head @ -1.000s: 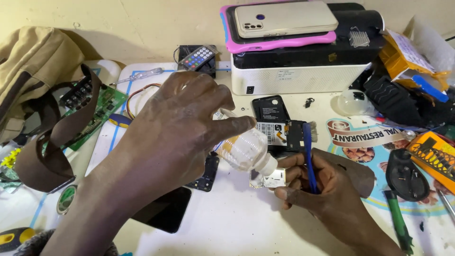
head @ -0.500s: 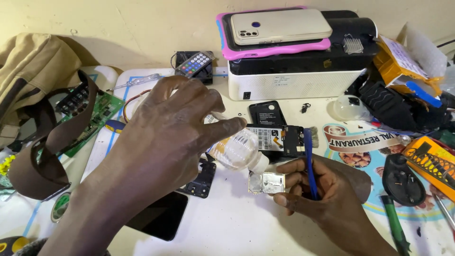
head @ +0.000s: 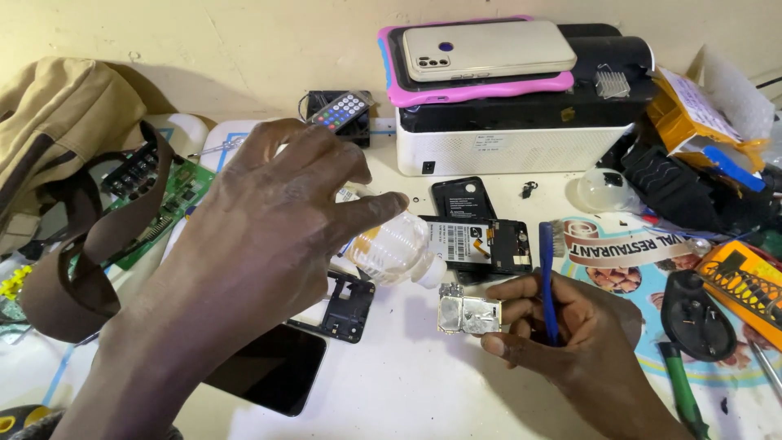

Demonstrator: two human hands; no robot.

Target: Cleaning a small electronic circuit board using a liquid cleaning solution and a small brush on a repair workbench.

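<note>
Metal shield plate (head: 468,314), small, thin and shiny, sits pinched at its right edge between thumb and fingers of the right hand (head: 562,330), just above the white table (head: 423,391); a blue brush (head: 547,281) is tucked in the same hand. Judged light, stiff yet easily bent, sharp-edged: hold by the edges. Left hand (head: 269,236) closed around a clear plastic bottle (head: 395,248), nozzle tilted toward the plate

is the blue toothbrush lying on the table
No, the blue toothbrush is upright in the right hand, which also pinches a small metal shield plate.
</note>
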